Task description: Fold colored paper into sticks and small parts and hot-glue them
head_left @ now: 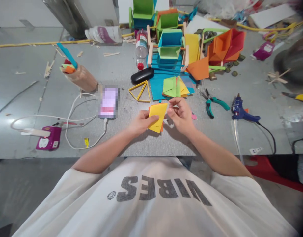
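Note:
My left hand (141,122) grips a folded yellow paper (158,115), thumb on top, with orange paper showing behind its edges. The paper is held just above the table. Right beside it is my right hand (180,116), its fingers curled into a pinch near the paper's upper right edge. Whatever lies between those fingertips is too small or hidden to make out. Beyond my hands, a fanned pile of folded green and yellow papers (172,87) rests on a blue sheet (156,86).
Pliers (212,101) and a blue glue gun (244,110) lie to the right. On the left are a charging phone (108,102) and a cup (83,78) of paper strips. Behind stand a bottle (141,47), a black case (142,76) and coloured paper wheels (170,41) on wooden sticks.

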Demonstrator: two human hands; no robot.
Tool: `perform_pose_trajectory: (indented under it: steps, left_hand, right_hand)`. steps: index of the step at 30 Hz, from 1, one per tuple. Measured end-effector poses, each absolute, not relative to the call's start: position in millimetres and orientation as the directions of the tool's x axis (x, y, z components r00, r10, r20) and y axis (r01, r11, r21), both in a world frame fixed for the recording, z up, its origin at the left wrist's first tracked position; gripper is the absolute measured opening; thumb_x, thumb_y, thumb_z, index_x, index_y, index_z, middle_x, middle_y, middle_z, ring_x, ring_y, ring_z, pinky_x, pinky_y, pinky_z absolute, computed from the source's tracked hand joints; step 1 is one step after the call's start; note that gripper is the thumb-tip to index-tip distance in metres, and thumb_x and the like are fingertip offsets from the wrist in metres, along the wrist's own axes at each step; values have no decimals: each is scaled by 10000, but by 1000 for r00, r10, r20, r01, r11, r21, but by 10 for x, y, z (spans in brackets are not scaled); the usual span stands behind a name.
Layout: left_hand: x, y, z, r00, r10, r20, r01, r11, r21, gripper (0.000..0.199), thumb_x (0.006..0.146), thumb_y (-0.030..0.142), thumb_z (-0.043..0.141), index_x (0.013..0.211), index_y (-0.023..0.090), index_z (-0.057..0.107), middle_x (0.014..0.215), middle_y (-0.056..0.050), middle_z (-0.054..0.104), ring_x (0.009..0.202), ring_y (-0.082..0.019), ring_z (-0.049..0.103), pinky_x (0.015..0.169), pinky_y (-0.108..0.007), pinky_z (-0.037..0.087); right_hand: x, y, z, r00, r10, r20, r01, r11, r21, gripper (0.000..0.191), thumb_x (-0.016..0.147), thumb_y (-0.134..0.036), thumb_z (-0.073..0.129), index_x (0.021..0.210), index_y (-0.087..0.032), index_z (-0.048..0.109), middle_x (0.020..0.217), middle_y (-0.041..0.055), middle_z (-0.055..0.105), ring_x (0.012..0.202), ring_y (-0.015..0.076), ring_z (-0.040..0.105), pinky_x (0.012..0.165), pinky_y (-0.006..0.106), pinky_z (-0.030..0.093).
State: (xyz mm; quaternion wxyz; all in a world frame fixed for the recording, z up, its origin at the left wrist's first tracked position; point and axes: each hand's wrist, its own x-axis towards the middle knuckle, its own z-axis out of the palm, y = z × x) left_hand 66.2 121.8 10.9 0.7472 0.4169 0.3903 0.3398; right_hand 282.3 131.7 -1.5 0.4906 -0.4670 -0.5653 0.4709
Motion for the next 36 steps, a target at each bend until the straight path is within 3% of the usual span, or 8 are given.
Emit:
perform_pose_trajectory:
  steps: [2,6,11,20,24,28,32,36]
  left_hand:
    - [674,1209,84,436,857,-275,-174,380,908,508,886,615,912,993,121,866,873,-140,850,718,-223,803,672,-322,636]
    - [708,1183,24,417,876,-242,-311,388,868,589,850,715,920,999,147,866,920,-112,857,791,-216,813,735,-309,650]
    - [756,1172,-22,492,844,-212,-471,464,750,701,914,775,833,1254,161,842,1248,-169,868,1235,-332,827,992,-375,681]
    - [696,1157,13,699,683,-212,-467,660,589,749,1031,800,657,1394,155,780,1441,-185,807,1453,-408,724,1196,-527,626]
    - [742,1127,-46,605,770,-203,-522,576,629,728,1010,798,699,1396,187,789,1396,-152,831,1417,-363,750,1190,-453,624]
    - [726,1155,-59,566,805,-177,-493,502,710,723,998,837,678,1280,192,841,1412,-137,822,1281,-311,813,1070,-392,669]
    - [696,1191,19,541,831,-129,-513,448,732,714,1010,831,667,1297,199,837,1397,-146,822,1347,-339,779,1141,-463,647]
    - [721,1183,88,502,857,-116,-568,428,703,636,1026,740,715,1336,196,824,1294,-141,849,1369,-366,759,1130,-508,653]
  right_hand:
    - [2792,1284,-51,-87,985,152,114,161,-980,668,854,-812,853,1179,-285,601,1093,4,653,649,86,547,550,273,475]
    - [2707,1222,-138,-64,978,197,195,206,-959,513,929,-697,848,1052,-249,629,1047,2,609,744,104,559,673,296,523]
    - [2654,1201,-184,-21,991,132,126,134,-983,598,883,-647,895,1236,-296,564,1067,5,620,879,161,614,762,336,583]
    - [2706,1183,-114,42,969,243,326,216,-920,639,816,-495,975,1276,-329,562,1319,69,608,1106,261,660,873,461,612]
    - [2754,1233,-40,-26,955,295,385,282,-879,579,822,-531,973,1225,-306,624,1311,80,649,1166,293,669,971,514,613]
    - [3154,1285,392,-77,900,429,472,412,-780,245,1017,-508,812,1069,-281,735,1135,58,787,1123,267,750,1032,497,603]
    - [4067,1188,865,184,822,539,700,275,-659,183,1085,-351,730,1120,-188,806,1037,110,832,927,196,779,868,399,593]
    - [5125,980,915,419,866,272,895,-344,-285,350,1073,-154,670,1408,-164,772,1319,202,833,1187,221,777,1009,427,531]
